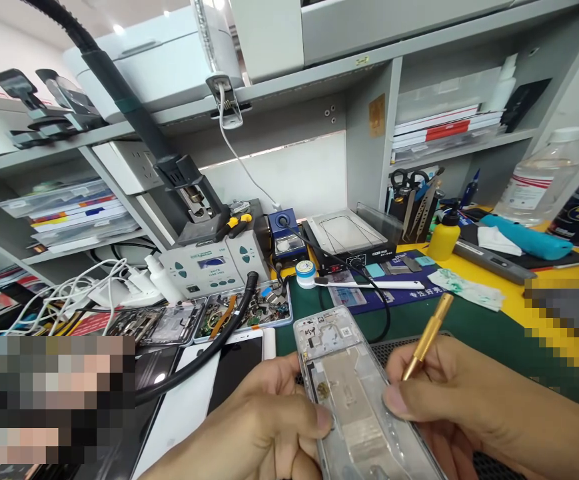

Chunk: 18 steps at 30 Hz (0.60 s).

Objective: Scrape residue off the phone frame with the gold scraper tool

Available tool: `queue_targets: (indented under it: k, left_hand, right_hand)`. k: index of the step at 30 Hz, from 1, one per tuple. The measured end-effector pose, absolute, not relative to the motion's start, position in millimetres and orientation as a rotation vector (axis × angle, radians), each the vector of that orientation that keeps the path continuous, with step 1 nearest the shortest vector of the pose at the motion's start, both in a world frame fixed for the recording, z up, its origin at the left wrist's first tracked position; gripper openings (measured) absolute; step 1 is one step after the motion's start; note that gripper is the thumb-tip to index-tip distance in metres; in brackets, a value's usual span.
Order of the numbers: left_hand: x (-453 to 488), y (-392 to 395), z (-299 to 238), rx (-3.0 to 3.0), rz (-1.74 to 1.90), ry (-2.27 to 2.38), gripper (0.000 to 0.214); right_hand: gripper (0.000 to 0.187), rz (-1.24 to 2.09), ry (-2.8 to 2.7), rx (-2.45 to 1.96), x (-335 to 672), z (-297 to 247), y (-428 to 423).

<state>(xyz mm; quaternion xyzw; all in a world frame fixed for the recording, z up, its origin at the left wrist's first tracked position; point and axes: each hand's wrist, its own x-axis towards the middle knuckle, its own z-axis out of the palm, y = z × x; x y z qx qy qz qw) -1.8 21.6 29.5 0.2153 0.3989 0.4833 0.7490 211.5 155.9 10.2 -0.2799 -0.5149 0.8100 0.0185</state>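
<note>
My left hand (274,407) grips the left edge of an opened phone frame (362,393), its thumb lying on the inner face. The frame is tilted in front of me, with its silvery inside showing and some handwriting near the top. In my right hand (449,387) is a slim brass-coloured pen-like tool (429,333), pinched between thumb and fingers. The tool slants down to the left, and its working tip is hidden by my fingers. My right thumb touches the right edge of the frame. Both hands are closed.
Behind the frame stand a hot-air station (209,263) and a flat heating plate (349,233). A tray of small parts (289,319) and a white phone (269,343) lie to the left. A black hose (204,360) crosses there. A yellow bottle (444,237) stands at the right.
</note>
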Motion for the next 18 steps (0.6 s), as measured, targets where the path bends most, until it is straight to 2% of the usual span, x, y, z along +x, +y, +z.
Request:
queue_targets:
  k: [7, 13, 18]
  left_hand:
    - [-1, 20, 33, 0.452, 1.055, 0.866, 0.054]
    - [-4, 23, 33, 0.447, 1.063, 0.833, 0.042]
    - [-5, 23, 19, 0.433, 1.148, 0.719, 0.042]
  right_hand:
    - [0.023, 2.562, -1.628, -0.878, 208, 19, 156]
    - [0.025, 2.608, -1.515, -0.830, 210, 16, 156]
    - [0.025, 2.567, -1.516, -0.661, 215, 16, 158]
